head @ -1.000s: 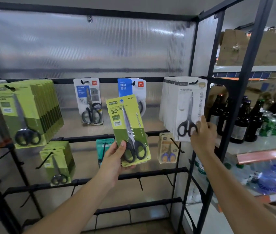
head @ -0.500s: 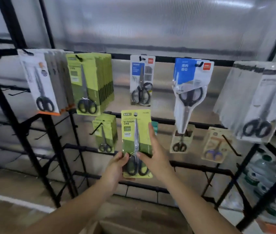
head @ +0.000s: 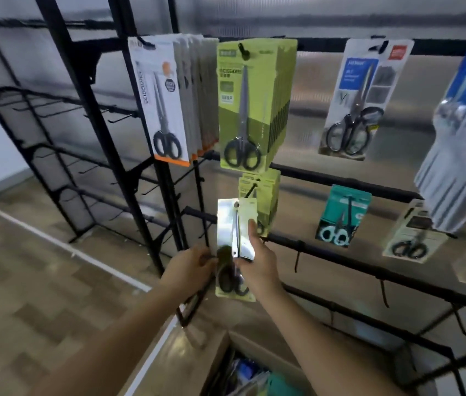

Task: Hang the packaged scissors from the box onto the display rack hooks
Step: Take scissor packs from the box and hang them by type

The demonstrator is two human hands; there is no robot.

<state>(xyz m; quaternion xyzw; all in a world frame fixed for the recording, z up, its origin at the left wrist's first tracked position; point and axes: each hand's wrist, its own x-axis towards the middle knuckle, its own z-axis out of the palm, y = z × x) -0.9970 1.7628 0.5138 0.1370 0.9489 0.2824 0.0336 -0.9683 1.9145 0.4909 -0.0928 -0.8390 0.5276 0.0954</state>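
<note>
A black display rack (head: 129, 155) fills the view, its hooks carrying stacks of packaged scissors: a white-and-orange stack (head: 166, 104), a large green stack (head: 251, 104) and a smaller green stack (head: 263, 195) below it. At the bottom edge an open cardboard box (head: 226, 347) holds blurred packets, blue and teal. Just below the smaller stack, 2 hands hold 1 green scissors pack (head: 233, 247) upright: the left hand (head: 189, 270) grips its lower left edge, the right hand (head: 257, 267) pinches its right side.
</note>
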